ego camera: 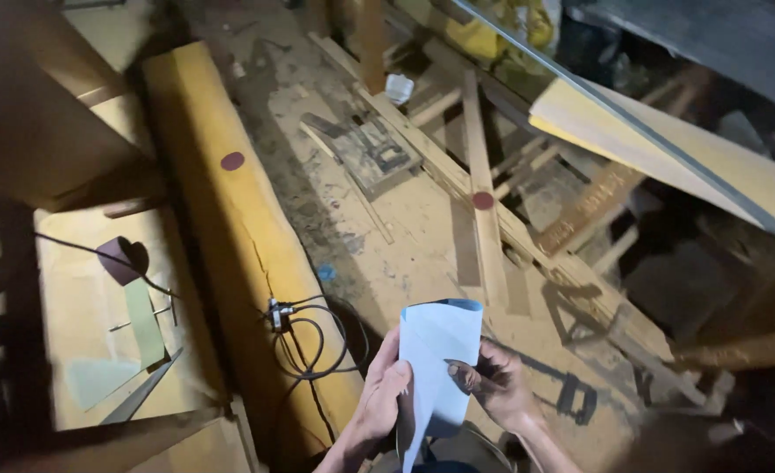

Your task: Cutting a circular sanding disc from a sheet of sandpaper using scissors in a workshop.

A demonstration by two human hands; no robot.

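Observation:
A pale blue sheet of paper [440,350], folded lengthwise, stands upright between both my hands near the bottom middle. My left hand [380,394] grips its left edge with the fingers curled around it. My right hand [495,383] pinches its right side, thumb laid across the front. Below the hands lies a dusty workshop floor.
A long yellow wooden beam [230,219] runs down the left, with a black cable [313,337] looped beside it. Wooden slats and a frame [484,188] lie scattered ahead. A pale board [668,140] leans at the right. A flat panel [98,307] with scraps sits at the left.

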